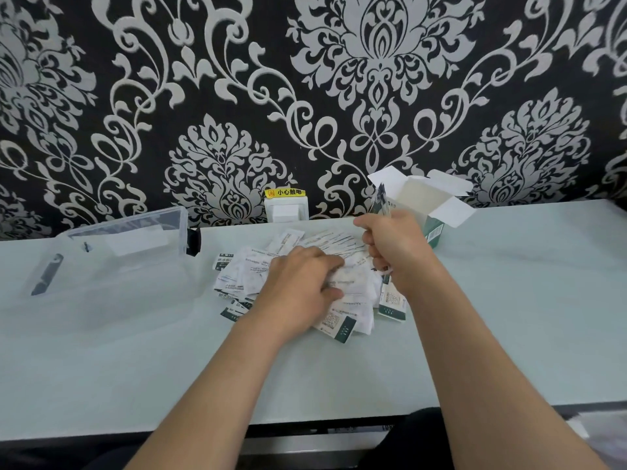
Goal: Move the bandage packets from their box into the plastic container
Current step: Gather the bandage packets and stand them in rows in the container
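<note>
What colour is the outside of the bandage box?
The bandage box is green outside, white inside; head view.

A bare strip of counter (509, 300) runs from the loose heap of bandage packets (237, 276) across to the plastic container (129, 283) on the left. The container is open on top, and its lid (142, 225) stands raised along the far side, close to the wall (237, 96). At the back right, the box (424, 201) sticks its flaps up. The counter's front edge and far right lie bare.
</note>
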Action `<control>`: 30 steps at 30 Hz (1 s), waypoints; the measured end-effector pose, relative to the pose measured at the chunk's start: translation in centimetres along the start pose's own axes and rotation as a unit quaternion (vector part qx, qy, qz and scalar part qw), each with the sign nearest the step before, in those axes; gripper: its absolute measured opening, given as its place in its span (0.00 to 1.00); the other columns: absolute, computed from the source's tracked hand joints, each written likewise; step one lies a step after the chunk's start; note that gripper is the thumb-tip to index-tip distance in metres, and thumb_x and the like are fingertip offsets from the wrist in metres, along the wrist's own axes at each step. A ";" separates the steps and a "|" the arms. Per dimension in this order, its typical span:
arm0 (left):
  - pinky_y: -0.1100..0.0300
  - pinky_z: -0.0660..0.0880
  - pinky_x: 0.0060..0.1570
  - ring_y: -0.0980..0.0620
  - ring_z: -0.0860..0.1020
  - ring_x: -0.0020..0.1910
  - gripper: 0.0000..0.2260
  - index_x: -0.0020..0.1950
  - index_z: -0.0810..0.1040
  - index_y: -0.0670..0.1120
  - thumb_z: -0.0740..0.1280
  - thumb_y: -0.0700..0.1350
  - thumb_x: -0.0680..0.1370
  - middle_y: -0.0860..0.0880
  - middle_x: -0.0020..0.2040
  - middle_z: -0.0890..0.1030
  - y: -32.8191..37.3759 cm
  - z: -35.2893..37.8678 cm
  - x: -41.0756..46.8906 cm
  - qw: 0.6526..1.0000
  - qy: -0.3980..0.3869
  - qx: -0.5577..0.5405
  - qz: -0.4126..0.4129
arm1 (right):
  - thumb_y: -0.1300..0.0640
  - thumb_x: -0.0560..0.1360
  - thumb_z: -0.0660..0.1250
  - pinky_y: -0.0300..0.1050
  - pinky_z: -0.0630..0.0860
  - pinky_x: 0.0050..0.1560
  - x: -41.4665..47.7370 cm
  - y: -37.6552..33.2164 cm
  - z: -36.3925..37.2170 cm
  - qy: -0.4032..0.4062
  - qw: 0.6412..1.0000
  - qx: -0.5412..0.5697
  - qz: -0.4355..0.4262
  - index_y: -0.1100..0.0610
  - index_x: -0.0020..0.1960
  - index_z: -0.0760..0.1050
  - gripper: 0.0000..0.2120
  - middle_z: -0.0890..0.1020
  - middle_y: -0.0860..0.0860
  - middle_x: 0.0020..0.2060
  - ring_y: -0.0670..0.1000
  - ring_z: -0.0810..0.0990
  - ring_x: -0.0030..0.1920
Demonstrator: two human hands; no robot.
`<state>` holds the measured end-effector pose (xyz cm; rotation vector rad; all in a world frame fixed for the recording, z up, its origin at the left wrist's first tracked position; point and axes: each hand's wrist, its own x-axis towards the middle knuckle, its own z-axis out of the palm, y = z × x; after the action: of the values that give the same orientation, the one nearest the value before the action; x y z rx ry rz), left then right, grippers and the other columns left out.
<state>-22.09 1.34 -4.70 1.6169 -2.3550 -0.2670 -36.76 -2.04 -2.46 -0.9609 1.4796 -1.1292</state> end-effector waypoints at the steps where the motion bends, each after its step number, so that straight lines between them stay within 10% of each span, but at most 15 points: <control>1: 0.48 0.67 0.63 0.49 0.71 0.62 0.21 0.68 0.74 0.53 0.70 0.50 0.76 0.51 0.59 0.77 -0.1 0.1 0.2 1.000 0.011 -0.007 -0.011 | 0.60 0.75 0.65 0.40 0.56 0.24 0.1 0.1 -0.1 -0.003 1.000 -0.010 0.004 0.58 0.48 0.68 0.05 0.66 0.52 0.30 0.48 0.60 0.27; 8: 0.67 0.74 0.37 0.55 0.78 0.37 0.08 0.51 0.84 0.52 0.73 0.43 0.73 0.54 0.41 0.83 0.3 -1.7 0.2 0.944 0.121 -0.283 -0.118 | 0.60 0.76 0.63 0.39 0.56 0.23 0.2 0.1 -0.5 0.010 0.992 0.127 0.000 0.59 0.48 0.71 0.02 0.63 0.50 0.28 0.47 0.58 0.26; 11: 0.64 0.75 0.39 0.54 0.80 0.41 0.05 0.49 0.83 0.50 0.71 0.43 0.75 0.54 0.41 0.82 0.2 -2.5 0.4 0.893 0.244 -0.350 -0.145 | 0.49 0.77 0.67 0.36 0.59 0.25 -0.8 0.3 0.7 -0.096 0.917 0.378 0.080 0.59 0.52 0.72 0.13 0.63 0.48 0.25 0.45 0.60 0.24; 13: 0.65 0.69 0.38 0.53 0.76 0.40 0.03 0.48 0.83 0.46 0.69 0.43 0.76 0.53 0.42 0.78 0.8 -2.6 0.3 0.916 0.290 -0.253 -0.115 | 0.39 0.72 0.69 0.38 0.72 0.33 -1.9 0.3 3.0 -0.216 0.905 0.352 0.103 0.60 0.56 0.74 0.26 0.74 0.52 0.30 0.48 0.73 0.29; 16: 0.59 0.66 0.39 0.49 0.72 0.41 0.07 0.51 0.79 0.41 0.64 0.41 0.78 0.50 0.45 0.71 1.3 -2.1 0.3 0.960 0.247 -0.105 -0.081 | 0.39 0.71 0.69 0.50 0.80 0.53 -2.8 0.4 6.0 -0.258 0.923 0.265 0.103 0.61 0.55 0.79 0.26 0.84 0.57 0.47 0.54 0.84 0.48; 23: 0.63 0.60 0.66 0.61 0.56 0.70 0.42 0.76 0.56 0.59 0.75 0.45 0.68 0.63 0.67 0.62 0.3 -4.4 -1.5 0.969 0.044 -0.244 0.005 | 0.56 0.77 0.61 0.43 0.75 0.34 -1.3 0.9 4.5 -0.155 0.873 0.434 0.163 0.58 0.39 0.70 0.09 0.74 0.53 0.29 0.51 0.75 0.29; 27: 0.46 0.52 0.75 0.59 0.39 0.76 0.51 0.74 0.47 0.67 0.79 0.50 0.63 0.63 0.77 0.42 -0.5 -3.7 -2.1 0.989 0.032 -0.135 0.046 | 0.58 0.77 0.63 0.40 0.70 0.26 -2.7 0.6 4.8 -0.242 0.941 0.207 0.110 0.60 0.41 0.73 0.07 0.74 0.54 0.25 0.50 0.72 0.24; 30: 0.58 0.57 0.71 0.59 0.39 0.76 0.47 0.73 0.54 0.67 0.77 0.45 0.64 0.65 0.76 0.41 -1.4 -3.5 -2.1 0.987 0.033 -0.151 0.050 | 0.63 0.76 0.61 0.38 0.69 0.24 -3.6 0.2 4.9 -0.290 0.944 0.140 0.071 0.62 0.39 0.73 0.07 0.73 0.53 0.23 0.49 0.72 0.23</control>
<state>-19.01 2.82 -2.09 1.3418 -2.2104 -0.5126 -31.33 0.59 -2.05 -0.8707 0.8677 -0.8251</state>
